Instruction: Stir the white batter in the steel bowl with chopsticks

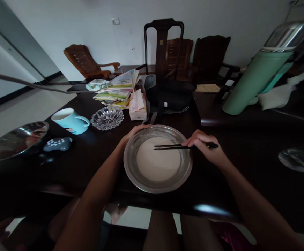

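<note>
In front of me on the dark table stands a wide metal bowl (131, 170) with a smooth, whitish liquid (157, 164) in it. My left hand (136, 130) curls round the bowl's far left rim; its fingers are partly hidden behind the edge. From the right, my right hand (205, 146) reaches over the rim, closed on a pair of dark chopsticks (169, 146). Their tips point left above the liquid, slightly apart; whether they touch its surface I cannot tell.
On the left are an empty steel bowl (18, 141), a grey-blue object with white spots (58, 144), a light-blue mug (70, 122) and a glass dish (107, 119). Behind lie booklets (117, 92), a tissue pack (138, 108) and a black bag (172, 97). A green thermos (256, 76) stands right.
</note>
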The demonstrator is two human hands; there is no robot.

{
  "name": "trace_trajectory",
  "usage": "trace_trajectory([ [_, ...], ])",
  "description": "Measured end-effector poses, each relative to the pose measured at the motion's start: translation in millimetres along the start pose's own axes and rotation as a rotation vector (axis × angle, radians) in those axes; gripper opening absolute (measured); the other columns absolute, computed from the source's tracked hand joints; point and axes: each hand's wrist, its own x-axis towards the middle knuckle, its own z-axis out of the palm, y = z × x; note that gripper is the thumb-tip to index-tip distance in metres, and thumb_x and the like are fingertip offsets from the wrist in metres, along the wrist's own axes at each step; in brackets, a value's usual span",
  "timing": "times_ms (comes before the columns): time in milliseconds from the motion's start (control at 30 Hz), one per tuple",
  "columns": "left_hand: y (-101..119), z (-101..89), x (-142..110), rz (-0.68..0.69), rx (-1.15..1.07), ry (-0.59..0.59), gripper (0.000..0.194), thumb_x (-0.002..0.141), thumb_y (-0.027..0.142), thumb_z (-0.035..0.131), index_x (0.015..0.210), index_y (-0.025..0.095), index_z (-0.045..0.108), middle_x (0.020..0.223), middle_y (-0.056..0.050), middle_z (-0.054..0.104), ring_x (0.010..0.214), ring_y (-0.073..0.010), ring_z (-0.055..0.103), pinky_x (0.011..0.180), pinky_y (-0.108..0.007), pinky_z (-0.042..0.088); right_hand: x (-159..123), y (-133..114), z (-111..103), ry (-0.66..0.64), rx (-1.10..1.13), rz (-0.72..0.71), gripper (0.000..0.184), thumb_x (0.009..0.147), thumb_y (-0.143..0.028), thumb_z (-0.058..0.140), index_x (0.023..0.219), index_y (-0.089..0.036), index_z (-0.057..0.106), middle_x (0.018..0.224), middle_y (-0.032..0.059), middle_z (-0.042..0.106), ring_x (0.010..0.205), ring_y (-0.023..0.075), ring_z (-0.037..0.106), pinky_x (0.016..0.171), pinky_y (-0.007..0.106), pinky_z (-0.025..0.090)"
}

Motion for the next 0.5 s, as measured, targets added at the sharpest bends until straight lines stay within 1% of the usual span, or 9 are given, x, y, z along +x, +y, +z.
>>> trace_trajectory([
  [33,0.0,-0.4,-0.3,-0.017,-0.008,0.004,0.033,0.072,0.033,0.065,0.099,0.016,0.074,0.080,-0.003,0.075,0.080,-0.0211,0.066,0.087,-0.032,0.045,-0.2,1.0,-3.1,0.053,0.024,-0.006,0.032,0.092,-0.039,0.054,0.069,-0.022,0.069,0.075,0.0047,0.074,0.074,0.0193,0.064,0.072,0.036,0.048],
  [100,0.0,-0.9,-1.0,-0.006,-0.007,0.018,0.032,0.073,0.033,0.065,0.099,0.016,0.073,0.082,-0.003,0.075,0.085,-0.0212,0.066,0.090,-0.032,0.043,-0.7,3.0,-8.8,0.130,0.113,-0.016,0.040,0.093,-0.041,0.051,0.062,-0.022,0.067,0.066,0.0040,0.071,0.065,0.0182,0.063,0.068,0.035,0.047],
  [167,0.7,-0.5,-1.9,0.004,0.008,0.023,0.033,0.074,0.033,0.065,0.100,0.017,0.073,0.085,-0.003,0.075,0.089,-0.0223,0.066,0.092,-0.034,0.042,-1.2,3.9,-11.5,0.140,0.205,-0.007,0.045,0.094,-0.043,0.048,0.058,-0.022,0.065,0.059,0.0038,0.067,0.059,0.0177,0.061,0.063,0.035,0.047],
  [200,1.3,0.1,-2.4,0.005,0.014,0.022,0.033,0.074,0.034,0.065,0.101,0.017,0.073,0.086,-0.004,0.075,0.090,-0.0228,0.066,0.092,-0.034,0.042,-1.4,3.6,-11.3,0.113,0.227,-0.004,0.046,0.094,-0.044,0.048,0.057,-0.022,0.064,0.058,0.0039,0.067,0.058,0.0179,0.061,0.061,0.035,0.047],
  [267,3.0,2.0,-3.4,-0.003,0.013,0.001,0.034,0.073,0.034,0.066,0.101,0.015,0.073,0.087,-0.005,0.075,0.090,-0.0232,0.066,0.092,-0.034,0.042,-1.6,1.7,-7.3,0.013,0.209,-0.007,0.044,0.093,-0.045,0.048,0.060,-0.022,0.065,0.061,0.0047,0.068,0.062,0.0188,0.061,0.062,0.035,0.047],
  [367,4.8,4.5,-4.0,0.003,-0.007,-0.025,0.030,0.073,0.032,0.066,0.097,0.015,0.074,0.083,-0.004,0.075,0.087,-0.0207,0.065,0.092,-0.031,0.042,-1.9,-2.3,3.3,-0.143,0.091,-0.043,0.034,0.093,-0.040,0.050,0.070,-0.022,0.068,0.075,0.0056,0.074,0.073,0.0195,0.061,0.068,0.036,0.048],
  [433,4.5,4.5,-3.2,0.008,-0.019,-0.028,0.026,0.075,0.031,0.064,0.094,0.016,0.074,0.078,-0.002,0.074,0.085,-0.0202,0.066,0.091,-0.031,0.042,-2.2,-3.6,8.7,-0.182,0.020,-0.061,0.026,0.092,-0.036,0.053,0.078,-0.023,0.070,0.084,0.0051,0.075,0.078,0.0195,0.061,0.072,0.037,0.048],
  [500,3.2,3.0,-1.4,0.000,-0.024,-0.032,0.026,0.076,0.031,0.063,0.095,0.016,0.074,0.076,-0.002,0.074,0.085,-0.0213,0.066,0.090,-0.033,0.043,-2.4,-3.4,9.6,-0.154,-0.029,-0.063,0.020,0.092,-0.033,0.055,0.082,-0.024,0.070,0.087,0.0042,0.075,0.081,0.0195,0.062,0.075,0.037,0.049],
])
